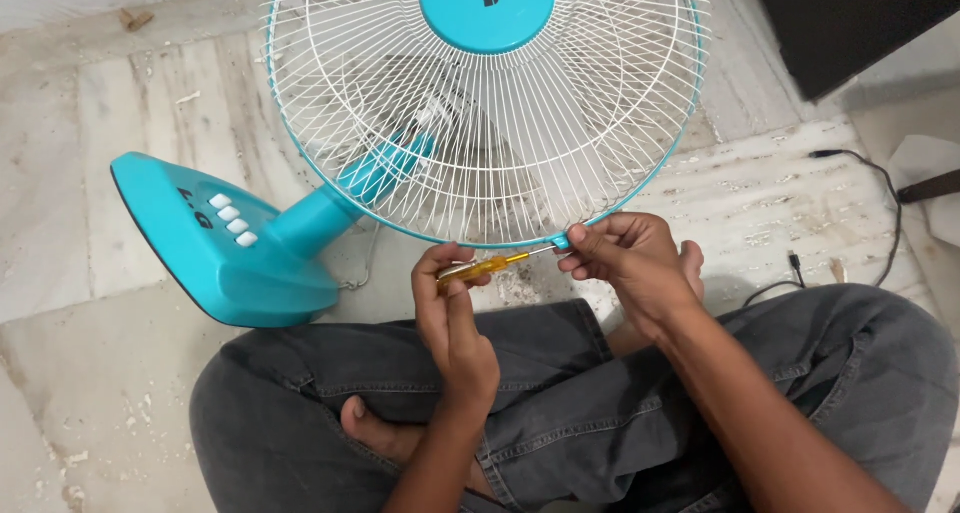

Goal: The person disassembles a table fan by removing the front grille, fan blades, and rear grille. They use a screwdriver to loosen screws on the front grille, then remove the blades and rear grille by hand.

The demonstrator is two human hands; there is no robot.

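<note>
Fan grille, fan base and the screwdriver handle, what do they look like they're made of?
The fan grille looks like thin metal wire coated white: fine, evenly bent spokes and rings. The fan base looks like moulded teal plastic, smooth with a soft sheen. The screwdriver handle, held by the left hand, looks like clear amber plastic; its shaft looks metal, but is too thin to tell.

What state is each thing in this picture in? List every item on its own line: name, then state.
Fan: lying on the floor, grille on.
Screwdriver: level, tip at the grille's rim clip.
Left hand: gripping the screwdriver's handle.
Right hand: pinching the rim clip.
Black cable: loose on the floor.
</note>
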